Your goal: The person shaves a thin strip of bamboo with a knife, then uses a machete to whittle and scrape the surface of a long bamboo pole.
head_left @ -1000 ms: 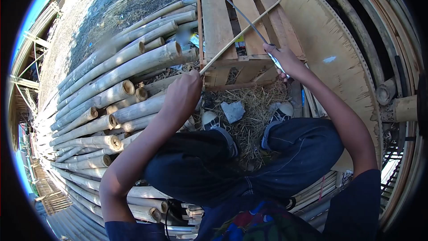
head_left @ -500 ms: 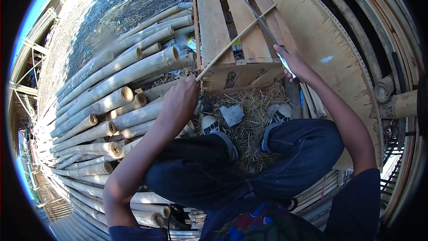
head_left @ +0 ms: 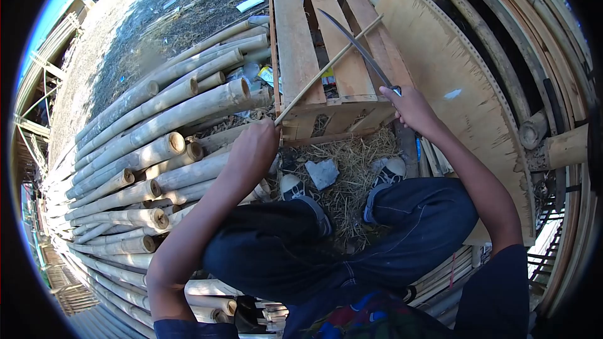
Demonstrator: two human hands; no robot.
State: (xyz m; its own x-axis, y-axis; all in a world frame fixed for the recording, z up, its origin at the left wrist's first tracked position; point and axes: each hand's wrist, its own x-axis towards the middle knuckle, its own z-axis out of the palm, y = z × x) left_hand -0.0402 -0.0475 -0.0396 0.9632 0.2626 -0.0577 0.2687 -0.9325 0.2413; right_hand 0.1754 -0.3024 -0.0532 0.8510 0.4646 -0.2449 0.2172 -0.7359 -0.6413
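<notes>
My left hand [head_left: 252,145] is closed round the near end of a thin bamboo strip [head_left: 320,76], which slants up and to the right over a slatted wooden crate [head_left: 296,44]. In my right hand [head_left: 411,108] is the handle of a long curved knife [head_left: 362,52], its blade pointing away to the upper left. Blade and strip cross above the crate's middle slat. Part of the knife's handle is hidden by my fingers.
Stacked bamboo poles [head_left: 157,152] fill the left side, cut ends facing me. A plywood sheet [head_left: 449,56] leans at the right. Between my shoes lies a grey stone [head_left: 322,174] on straw [head_left: 352,213].
The knife has turned, now showing more of its blade's flat side, and my right hand has shifted slightly. My left hand keeps its grip on the strip; the whole view has tilted slightly.
</notes>
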